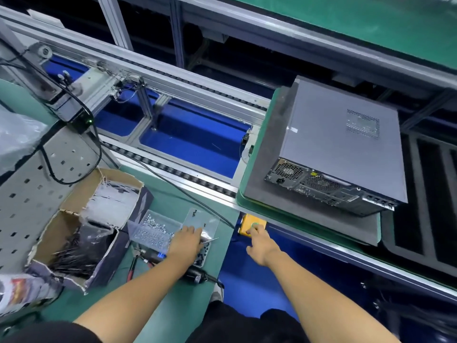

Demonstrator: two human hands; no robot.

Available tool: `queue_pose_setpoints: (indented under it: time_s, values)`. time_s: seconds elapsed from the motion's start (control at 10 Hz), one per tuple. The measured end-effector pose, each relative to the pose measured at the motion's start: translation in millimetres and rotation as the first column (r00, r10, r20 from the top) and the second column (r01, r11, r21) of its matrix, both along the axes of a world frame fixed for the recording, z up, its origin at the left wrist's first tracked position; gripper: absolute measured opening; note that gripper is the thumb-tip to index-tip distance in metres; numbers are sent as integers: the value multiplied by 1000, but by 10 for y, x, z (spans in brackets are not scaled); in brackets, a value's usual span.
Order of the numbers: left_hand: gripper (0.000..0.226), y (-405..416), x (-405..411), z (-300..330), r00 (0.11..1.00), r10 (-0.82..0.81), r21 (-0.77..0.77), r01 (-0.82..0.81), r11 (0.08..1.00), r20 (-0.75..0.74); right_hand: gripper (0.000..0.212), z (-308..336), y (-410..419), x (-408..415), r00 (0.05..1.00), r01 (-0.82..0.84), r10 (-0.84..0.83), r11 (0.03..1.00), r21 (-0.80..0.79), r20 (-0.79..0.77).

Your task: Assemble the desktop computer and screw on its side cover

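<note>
A grey desktop computer [343, 144] lies on its side on a green pallet [249, 194] at the right, side cover on top, rear ports facing me. My left hand [186, 240] reaches into a clear tray of dark screws [205, 224] on the green bench; whether it pinches a screw I cannot tell. My right hand [259, 240] stretches to a yellow button box [244, 225], a finger on its green button [255, 225]. An electric screwdriver [195, 274] lies under my left forearm.
A clear box of silver nuts [153, 230] sits left of the screw tray. A torn cardboard box [81, 231] holds white and black cable ties. Red-handled pliers [134, 262] lie nearby. The conveyor rails [173, 95] run diagonally behind, with black cables across the bench.
</note>
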State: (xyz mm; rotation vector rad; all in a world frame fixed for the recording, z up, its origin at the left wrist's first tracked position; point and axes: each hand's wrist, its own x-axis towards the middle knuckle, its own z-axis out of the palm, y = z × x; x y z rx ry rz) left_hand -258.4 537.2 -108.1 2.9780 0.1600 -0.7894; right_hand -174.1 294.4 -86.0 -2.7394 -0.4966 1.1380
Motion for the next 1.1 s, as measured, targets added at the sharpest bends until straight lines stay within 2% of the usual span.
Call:
queue_pose_setpoints:
  time_s: [0.1, 0.2, 0.3, 0.5, 0.7, 1.1]
  values:
    - [27, 21, -62, -32, 992, 48, -23, -45, 999, 114, 52, -10, 1, 11, 999, -37, 38, 999, -34, 15]
    - [17, 62, -93, -15, 986, 55, -121, -36, 992, 158, 55, 15, 21, 30, 998, -51, 52, 998, -31, 29]
    - [16, 102, -66, -34, 983, 3, -171, 29, 985, 181, 49, 53, 47, 56, 997, -67, 68, 998, -21, 45]
    - [15, 34, 77, 11, 984, -2, -267, 51, 963, 179, 37, 113, 112, 113, 995, -65, 69, 996, -58, 71]
    - [15, 2, 174, 49, 986, 31, -294, 18, 956, 161, 38, 115, 122, 122, 992, -89, 97, 991, -105, 81]
    - [16, -47, 291, 73, 988, 106, -300, -68, 952, 112, 31, 178, -222, 62, 999, -49, 49, 999, 8, -4]
